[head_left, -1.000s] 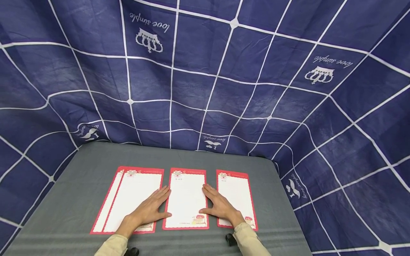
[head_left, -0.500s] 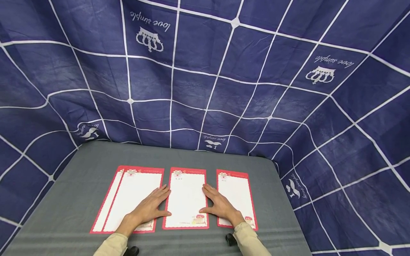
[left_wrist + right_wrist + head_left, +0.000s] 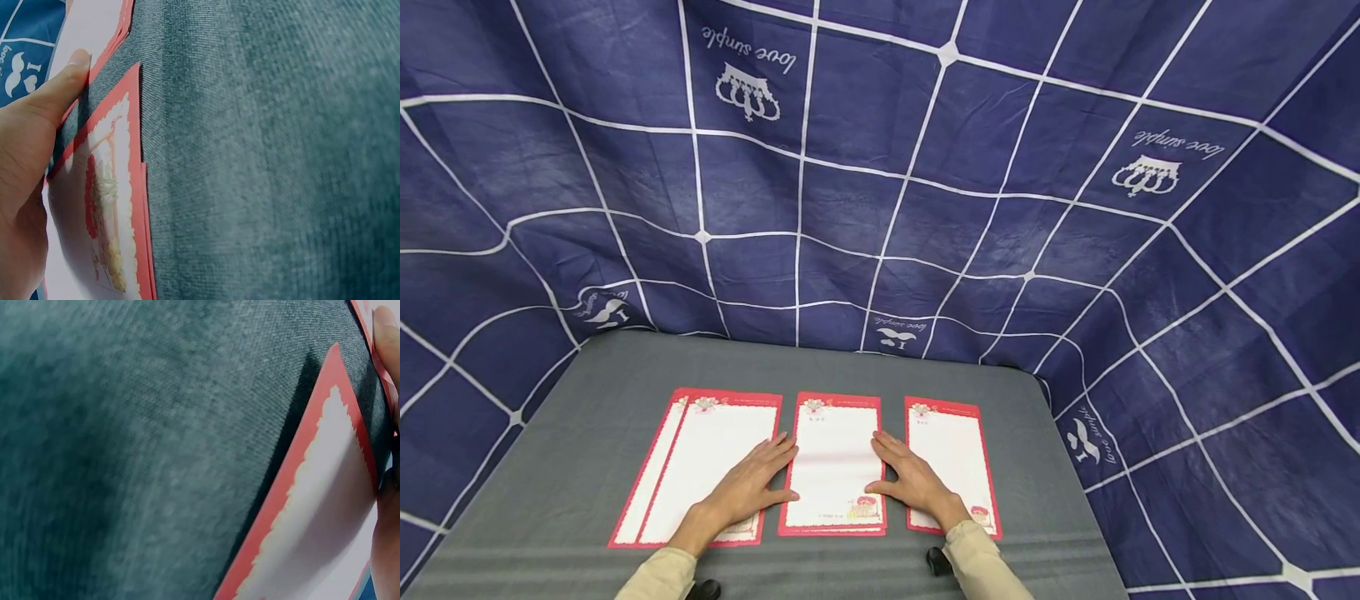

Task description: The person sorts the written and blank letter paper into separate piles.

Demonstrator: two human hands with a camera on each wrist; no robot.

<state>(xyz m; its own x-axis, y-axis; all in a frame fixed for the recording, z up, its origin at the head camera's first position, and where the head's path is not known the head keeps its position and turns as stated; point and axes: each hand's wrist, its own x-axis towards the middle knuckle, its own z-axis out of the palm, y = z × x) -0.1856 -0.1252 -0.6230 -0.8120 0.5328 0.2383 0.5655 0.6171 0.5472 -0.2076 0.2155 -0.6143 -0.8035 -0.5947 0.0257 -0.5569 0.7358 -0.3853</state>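
Observation:
A white paper sheet with a red border (image 3: 838, 429) lies in the middle of the row in the head view, a cartoon printed at its lower right. Its surface bows slightly, and a second red edge shows below its near border. At its left edge are the thumb and fingertips of my left hand (image 3: 743, 486), fingers extended. My right hand (image 3: 917, 482) touches the right edge the same way. In the left wrist view my left thumb (image 3: 65, 78) lies along the sheet's red edge. The right wrist view shows only part of my right hand (image 3: 389, 347).
Left of the middle are two overlapping red-bordered sheets (image 3: 707, 450), partly under my left hand and forearm. Another such sheet (image 3: 946, 467) lies to the right, under my right wrist. The grey cloth-covered table (image 3: 572, 467) meets a blue checked curtain (image 3: 850, 208) behind.
The middle sheet has gone from flat to slightly bowed, and a second red edge has appeared at its near border. Both hands stay nearly in place.

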